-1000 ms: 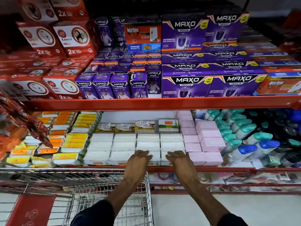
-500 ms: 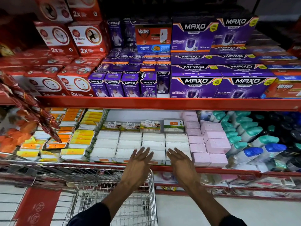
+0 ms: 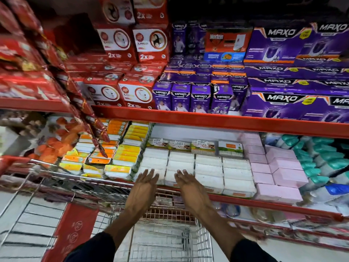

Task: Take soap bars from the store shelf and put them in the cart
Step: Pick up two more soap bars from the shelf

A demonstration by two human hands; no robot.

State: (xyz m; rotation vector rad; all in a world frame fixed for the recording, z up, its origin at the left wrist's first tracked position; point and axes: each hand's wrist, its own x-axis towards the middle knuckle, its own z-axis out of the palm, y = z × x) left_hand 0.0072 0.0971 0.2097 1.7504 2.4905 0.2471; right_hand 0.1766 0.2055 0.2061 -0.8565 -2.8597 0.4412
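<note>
Several white soap packs (image 3: 207,167) lie in rows on the lower red shelf (image 3: 245,202). My left hand (image 3: 144,188) and my right hand (image 3: 188,187) reach side by side toward the front-left packs, fingers spread, holding nothing. Their fingertips are at the front row's edge. Yellow and orange soap packs (image 3: 124,154) are stacked to the left, pink boxes (image 3: 279,176) to the right. The wire cart (image 3: 166,233) stands below my arms, in front of the shelf.
Purple Maxo boxes (image 3: 283,103) and red boxes (image 3: 136,91) fill the upper shelf. Red sachet strips (image 3: 81,103) hang at the left. Teal and blue capped bottles (image 3: 321,163) stand at the right. A lower shelf edge (image 3: 283,229) runs below.
My view has swung left and closer. Both hands lifted off the front packs, opened their fingers and shifted left along the white rows.
</note>
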